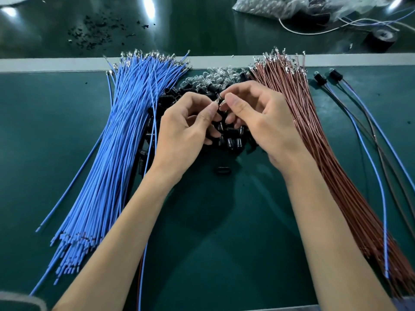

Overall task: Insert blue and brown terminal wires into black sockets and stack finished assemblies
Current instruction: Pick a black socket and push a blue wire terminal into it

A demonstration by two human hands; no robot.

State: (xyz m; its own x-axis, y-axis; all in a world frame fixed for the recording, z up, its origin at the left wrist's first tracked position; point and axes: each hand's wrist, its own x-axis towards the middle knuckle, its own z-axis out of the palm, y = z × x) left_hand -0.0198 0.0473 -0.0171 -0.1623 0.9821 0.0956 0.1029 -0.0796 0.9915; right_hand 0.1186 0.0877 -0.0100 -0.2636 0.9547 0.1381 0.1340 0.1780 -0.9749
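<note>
Over the heap of black sockets [233,140] at centre, my left hand [186,135] and right hand [260,122] both pinch one small metal terminal [219,101]. One blue wire bundle [116,153] lies left, one brown bundle [312,135] right, two finished assemblies [320,78] far right.

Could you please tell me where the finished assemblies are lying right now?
In the head view, the finished assemblies lie at the far right of the green mat, just beyond the brown wire bundle.

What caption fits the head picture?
Left hand and right hand pinch small parts over sockets, between blue wires and brown wires.
</note>
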